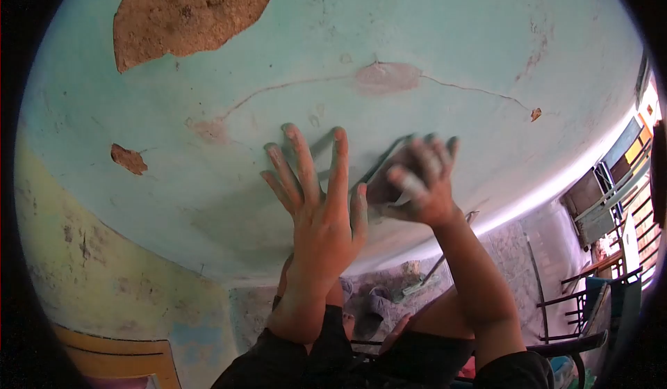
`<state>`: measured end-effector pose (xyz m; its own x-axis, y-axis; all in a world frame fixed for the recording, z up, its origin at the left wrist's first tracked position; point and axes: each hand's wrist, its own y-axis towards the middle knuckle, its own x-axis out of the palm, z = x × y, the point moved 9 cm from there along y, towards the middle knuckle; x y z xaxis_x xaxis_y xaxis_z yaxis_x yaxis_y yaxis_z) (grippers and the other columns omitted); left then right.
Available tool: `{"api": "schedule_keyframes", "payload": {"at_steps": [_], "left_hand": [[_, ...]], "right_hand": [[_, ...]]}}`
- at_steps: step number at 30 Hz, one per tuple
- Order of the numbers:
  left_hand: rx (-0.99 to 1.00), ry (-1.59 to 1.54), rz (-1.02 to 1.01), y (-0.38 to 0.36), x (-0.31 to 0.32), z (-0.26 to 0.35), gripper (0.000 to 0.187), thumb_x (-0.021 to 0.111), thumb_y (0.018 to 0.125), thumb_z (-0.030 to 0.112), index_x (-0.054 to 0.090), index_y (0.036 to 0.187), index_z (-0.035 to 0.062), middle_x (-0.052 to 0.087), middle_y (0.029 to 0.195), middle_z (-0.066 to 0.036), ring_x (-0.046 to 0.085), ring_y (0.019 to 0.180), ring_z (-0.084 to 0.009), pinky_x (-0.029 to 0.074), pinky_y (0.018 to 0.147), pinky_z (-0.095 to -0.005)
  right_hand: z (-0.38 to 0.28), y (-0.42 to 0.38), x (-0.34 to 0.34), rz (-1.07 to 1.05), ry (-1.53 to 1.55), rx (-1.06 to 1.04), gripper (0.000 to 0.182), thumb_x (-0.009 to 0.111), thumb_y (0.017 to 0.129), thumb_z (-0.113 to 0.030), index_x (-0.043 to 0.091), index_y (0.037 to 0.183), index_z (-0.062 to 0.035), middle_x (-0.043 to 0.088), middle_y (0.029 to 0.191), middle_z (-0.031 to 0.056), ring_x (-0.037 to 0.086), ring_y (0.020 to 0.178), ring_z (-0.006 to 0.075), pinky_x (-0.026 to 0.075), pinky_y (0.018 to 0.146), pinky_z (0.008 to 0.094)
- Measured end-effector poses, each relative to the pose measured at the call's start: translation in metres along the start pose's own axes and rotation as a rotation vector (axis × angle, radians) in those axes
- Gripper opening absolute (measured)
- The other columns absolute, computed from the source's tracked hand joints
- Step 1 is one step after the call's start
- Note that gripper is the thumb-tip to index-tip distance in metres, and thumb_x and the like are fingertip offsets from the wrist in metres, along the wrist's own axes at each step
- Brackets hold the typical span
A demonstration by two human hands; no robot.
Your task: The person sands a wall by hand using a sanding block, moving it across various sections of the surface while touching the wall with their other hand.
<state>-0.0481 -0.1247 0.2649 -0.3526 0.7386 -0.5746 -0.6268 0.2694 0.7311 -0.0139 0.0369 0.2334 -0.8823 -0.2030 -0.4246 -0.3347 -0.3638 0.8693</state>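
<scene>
My left hand (323, 212) is up against the pale green wall (445, 20), its fingers spread and dusty at the tips, with nothing in it. To its right, my right hand (427, 191) is blurred by motion. Its fingers and thumb are bent around a thin, dark brownish sheet that looks like sandpaper (382, 184), held against the wall. Above both hands, a crack runs across the wall through a smooth pinkish filled patch (388, 77).
Bare brown plaster (191, 13) shows at the upper left, with a smaller chipped spot (128, 159) below. A grey shoe (375, 305) and a long-handled tool (431, 271) are on the floor. Metal-framed furniture (590, 305) stands at right.
</scene>
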Motion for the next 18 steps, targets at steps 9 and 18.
{"api": "schedule_keyframes", "payload": {"at_steps": [9, 18], "left_hand": [[0.055, -0.093, -0.062, 0.0, -0.01, 0.004, 0.061, 0.052, 0.095, 0.031, 0.033, 0.151, 0.0138, 0.006, 0.159, -0.026, 0.004, 0.143, -0.0548, 0.012, 0.112, -0.0639], [0.097, -0.1, 0.107, -0.001, -0.021, 0.01, 0.063, 0.061, 0.089, 0.023, 0.038, 0.146, 0.0079, 0.016, 0.157, -0.027, 0.015, 0.142, -0.0523, 0.02, 0.111, -0.0624]], "right_hand": [[0.032, 0.008, -0.025, 0.176, 0.016, 0.13, 0.091, 0.085, 0.058, -0.051, 0.048, 0.137, -0.0269, 0.039, 0.148, 0.0175, 0.032, 0.138, 0.042, 0.014, 0.111, 0.0674], [0.066, 0.025, -0.067, 0.368, -0.127, 0.275, 0.112, 0.089, 0.052, -0.047, 0.035, 0.143, -0.0098, 0.033, 0.147, 0.0266, 0.033, 0.134, 0.0454, 0.022, 0.108, 0.0653]]}}
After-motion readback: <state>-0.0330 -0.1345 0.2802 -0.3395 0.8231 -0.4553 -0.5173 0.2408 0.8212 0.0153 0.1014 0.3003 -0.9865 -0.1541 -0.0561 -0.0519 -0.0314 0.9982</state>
